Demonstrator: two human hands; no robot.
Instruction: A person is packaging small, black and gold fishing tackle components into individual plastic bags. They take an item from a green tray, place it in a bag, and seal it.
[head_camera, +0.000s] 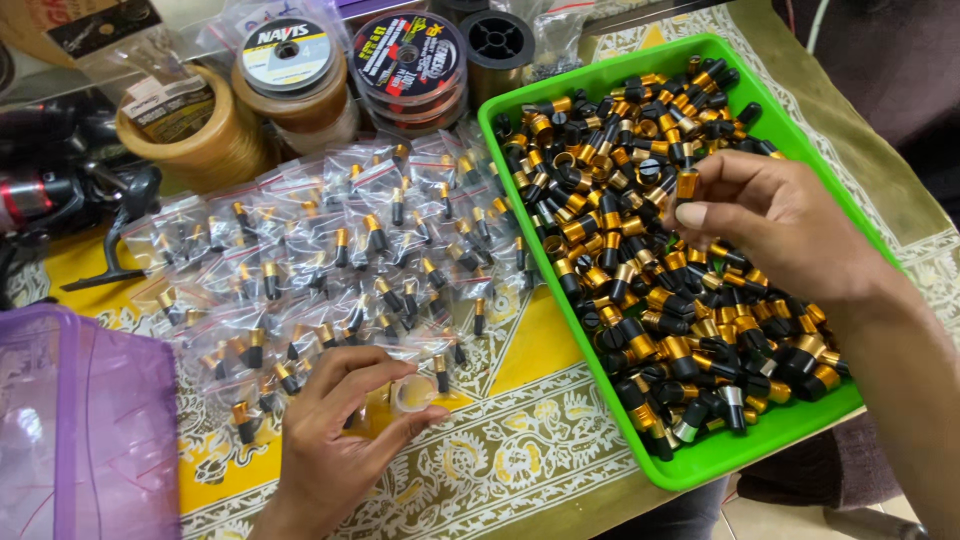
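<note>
Right hand (775, 225): pinching one gold-and-black cap (687, 184) over green tray (720, 452).
Left hand (340, 430): grasping small clear bag (412, 393), mouth held open, above patterned cloth (520, 440).
Risk: cap likely slipping from fingertip pinch, lost among tray's loose parts.
Risk: bag mouth may collapse, blocking entry.
Nearby: filled bags (340, 260) crowding left hand.

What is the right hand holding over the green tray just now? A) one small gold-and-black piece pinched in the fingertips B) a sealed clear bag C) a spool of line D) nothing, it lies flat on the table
A: the right hand pinches one small gold-and-black piece between thumb and fingertips above the green tray, while the left hand holds an open small clear bag.
</note>
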